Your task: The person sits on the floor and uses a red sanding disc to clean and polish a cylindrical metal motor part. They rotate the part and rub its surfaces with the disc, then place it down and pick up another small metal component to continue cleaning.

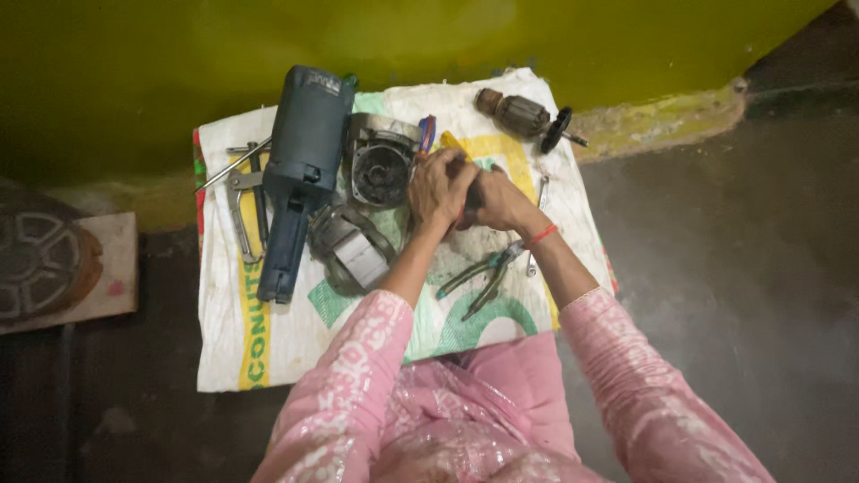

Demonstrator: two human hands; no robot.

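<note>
My left hand (437, 186) and my right hand (497, 199) are pressed together over the middle of a white woven sack (268, 340), fingers closed around a small dark part that is mostly hidden. A yellow tool handle (454, 143) sticks out just above the left hand's fingers. Left of the hands lies a round grey gear housing (382, 165). A metal guard ring (351, 246) lies below it. Green-handled pliers (480, 277) lie just under my right wrist.
A blue power-tool body (300, 170) lies on the sack's left side, with long-handled pliers and a rod (243, 192) beside it. A motor armature (528, 116) lies at the sack's far right corner and a small spanner (540, 201) by my right wrist. A yellow-green wall rises behind. A round disc (40, 264) rests on a board at far left.
</note>
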